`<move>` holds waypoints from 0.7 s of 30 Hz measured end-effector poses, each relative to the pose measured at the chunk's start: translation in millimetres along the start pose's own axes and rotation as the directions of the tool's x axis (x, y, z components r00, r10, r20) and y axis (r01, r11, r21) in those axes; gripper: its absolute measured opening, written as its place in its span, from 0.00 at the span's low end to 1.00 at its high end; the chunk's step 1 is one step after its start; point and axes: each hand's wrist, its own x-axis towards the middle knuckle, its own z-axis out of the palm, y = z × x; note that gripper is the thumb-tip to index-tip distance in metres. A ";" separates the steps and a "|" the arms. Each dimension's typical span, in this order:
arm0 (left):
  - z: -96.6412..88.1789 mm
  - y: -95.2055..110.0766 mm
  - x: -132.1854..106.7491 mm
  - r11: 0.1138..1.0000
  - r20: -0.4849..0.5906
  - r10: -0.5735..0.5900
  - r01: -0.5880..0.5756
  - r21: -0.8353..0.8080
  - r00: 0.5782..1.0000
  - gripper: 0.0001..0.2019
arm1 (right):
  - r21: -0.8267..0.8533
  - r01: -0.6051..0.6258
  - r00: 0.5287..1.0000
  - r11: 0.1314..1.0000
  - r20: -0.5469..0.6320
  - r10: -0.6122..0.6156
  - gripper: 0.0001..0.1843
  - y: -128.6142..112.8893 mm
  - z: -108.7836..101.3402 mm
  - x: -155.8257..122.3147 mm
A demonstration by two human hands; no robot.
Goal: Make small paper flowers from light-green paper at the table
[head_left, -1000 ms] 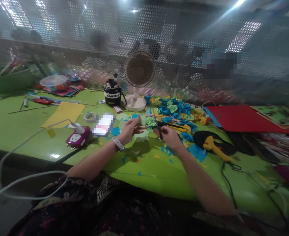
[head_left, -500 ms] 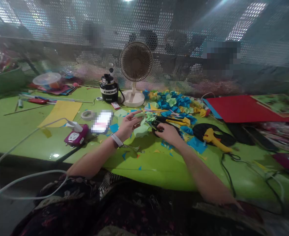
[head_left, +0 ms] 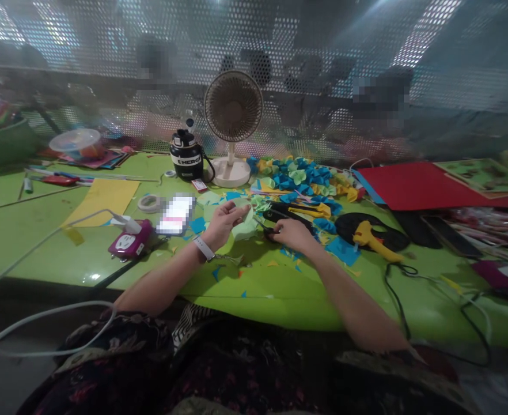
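Note:
My left hand holds a piece of pale green paper between its fingers, with a white wristband on the wrist. My right hand is shut on small black-handled scissors, whose blades point toward the paper. The blades lie close to the paper's edge, but I cannot tell whether they touch it. The hands are a short way apart above a green table scattered with paper scraps.
A heap of blue, green and yellow paper flowers lies just beyond my hands. Nearby are a yellow-handled tool, a yellow glue gun, a blurred phone, a tape roll, a desk fan and a red sheet.
The whole scene has shifted slightly up and left in view. My hands have drawn a little lower, with the scissors and green paper now lower and closer to the table.

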 end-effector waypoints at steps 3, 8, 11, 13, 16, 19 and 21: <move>1.6 0.7 -0.9 1.000 0.003 0.011 -0.011 -0.006 1.000 0.24 | 0.041 0.003 1.000 0.999 0.017 -0.004 0.15 0.8 -5.3 -1.5; 7.2 -1.4 -6.0 0.990 0.113 0.119 -0.127 0.068 0.986 0.19 | 0.389 0.074 0.996 0.918 -0.076 -0.048 0.09 -7.0 -16.2 -11.3; 10.5 -5.7 -10.7 0.986 0.148 0.112 -0.128 0.103 0.983 0.21 | 0.705 0.159 0.987 0.691 -0.102 -0.123 0.17 -17.5 -14.6 -18.0; 11.5 -9.4 -13.1 0.991 0.182 0.081 -0.099 0.093 0.980 0.21 | 0.786 0.169 0.983 0.595 -0.092 -0.158 0.22 -23.8 -9.7 -19.8; 10.4 -13.8 -13.4 0.999 0.219 0.023 -0.030 0.031 0.976 0.19 | 0.831 0.169 0.983 0.530 -0.101 -0.155 0.25 -28.8 -3.6 -19.0; 7.1 -13.2 -9.6 0.998 0.182 -0.037 0.045 -0.036 0.983 0.17 | 0.857 0.178 0.983 0.484 -0.128 -0.135 0.26 -29.6 -5.0 -18.8; 4.4 -9.2 -6.4 0.996 0.140 -0.073 0.080 -0.048 0.987 0.16 | 0.865 0.174 0.984 0.471 -0.130 -0.124 0.25 -28.4 -9.6 -19.7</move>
